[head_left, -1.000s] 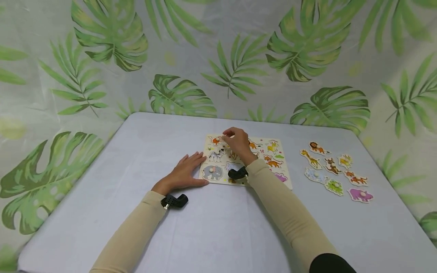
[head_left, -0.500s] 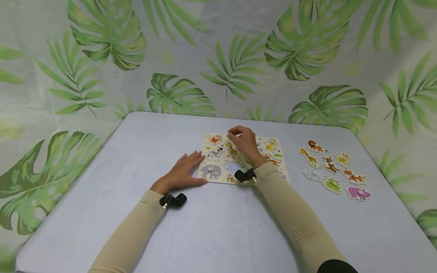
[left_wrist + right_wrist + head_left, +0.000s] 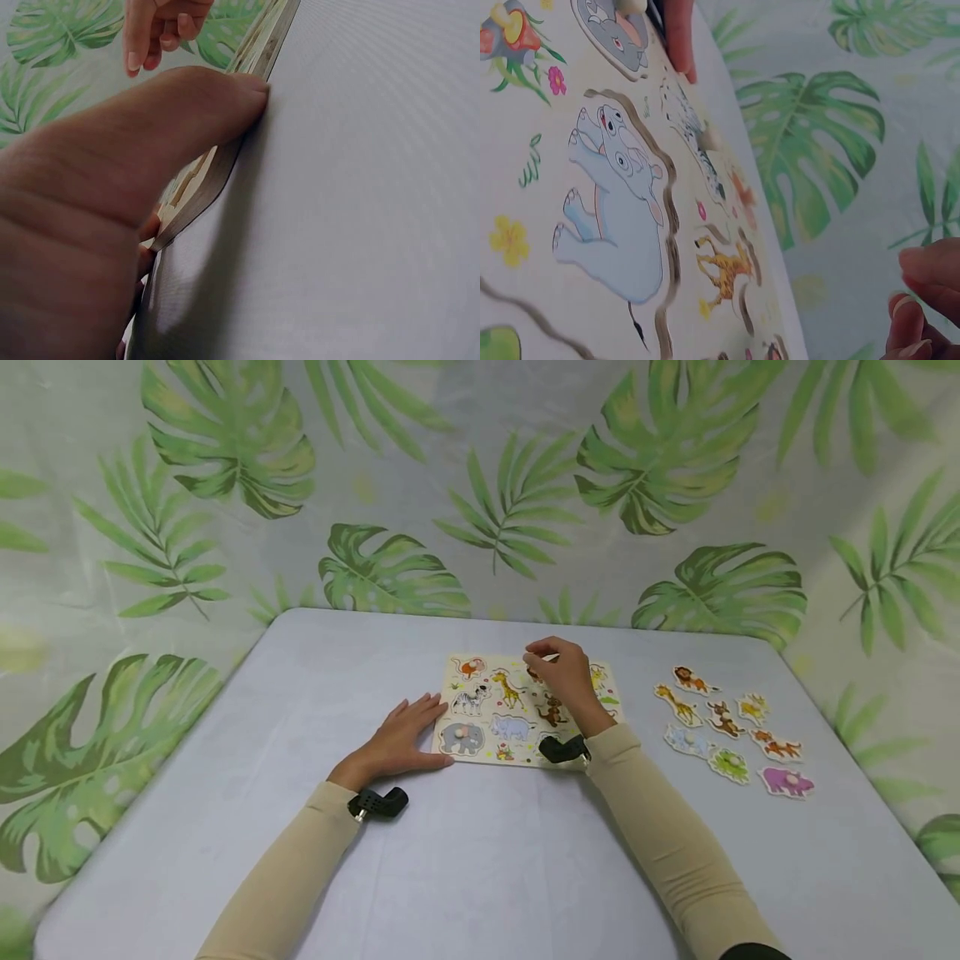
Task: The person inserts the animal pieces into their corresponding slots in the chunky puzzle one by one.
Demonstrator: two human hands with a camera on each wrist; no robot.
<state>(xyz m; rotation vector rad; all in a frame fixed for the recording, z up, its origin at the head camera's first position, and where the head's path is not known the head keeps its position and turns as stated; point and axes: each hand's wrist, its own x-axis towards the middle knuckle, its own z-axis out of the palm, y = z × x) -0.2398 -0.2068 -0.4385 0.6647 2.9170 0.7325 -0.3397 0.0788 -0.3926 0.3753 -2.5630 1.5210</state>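
A wooden animal puzzle board [image 3: 480,753] lies mid-table. My left hand [image 3: 401,739] rests at its left side, fingers spread, with the thumb [image 3: 217,101] touching the board's edge in the left wrist view. Over the board's far part hovers my right hand [image 3: 562,677], its fingers loosely curled and nothing seen between them. Knobbed pieces fill the left column: a zebra [image 3: 471,700], an elephant [image 3: 461,737] and an orange monkey [image 3: 469,667]. The rhino recess [image 3: 619,202] and giraffe recess [image 3: 509,689] hold only printed pictures. My right hand and forearm hide parts of the board's right side.
Several loose puzzle pieces lie on the table right of the board, among them a lion [image 3: 693,680], a giraffe [image 3: 678,706], a green piece [image 3: 729,763] and a purple hippo [image 3: 786,781]. A leaf-patterned cloth [image 3: 390,568] stands behind the white table [image 3: 480,860].
My right hand has moved rightward across the board's far part, uncovering the monkey, the giraffe recess and the kangaroo picture. The left hand has stayed in place.
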